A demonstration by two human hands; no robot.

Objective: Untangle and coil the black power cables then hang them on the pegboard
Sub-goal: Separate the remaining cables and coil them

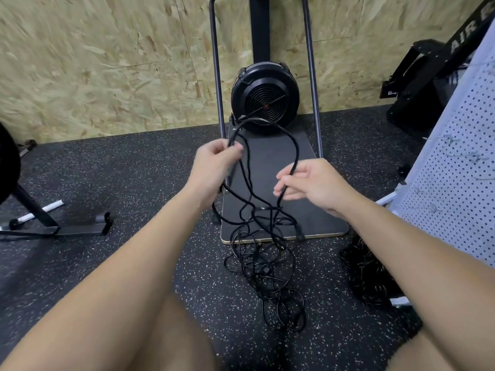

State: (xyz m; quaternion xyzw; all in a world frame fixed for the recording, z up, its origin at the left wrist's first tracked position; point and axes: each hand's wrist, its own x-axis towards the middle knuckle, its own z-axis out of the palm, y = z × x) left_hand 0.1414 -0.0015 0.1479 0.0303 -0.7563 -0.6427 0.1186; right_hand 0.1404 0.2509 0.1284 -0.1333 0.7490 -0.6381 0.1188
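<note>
While both bare forearms reached in from the lower corners of the frame, the left hand (214,164) gripped a raised loop of the black cables (263,266), fingers and thumb curled round the strands at centre frame. The right hand (308,183), just right of it, pinched the same loop lower down between thumb and fingertips. From the two hands the cords dropped into a knotted heap, part lying over the near edge of a flat dark board (270,167), the rest spilling toward the bottom centre onto the rubber floor (120,167), black and flecked with pale specks. Open floor lay to the left of the heap. At upper centre a round black fan housing (265,99) with a ribbed grille stood on the board between two thin metal uprights. Rough chipboard wall (93,62) filled the upper left. Along the right edge leaned the white pegboard (455,183), dotted with holes and carrying several wire hooks.
</note>
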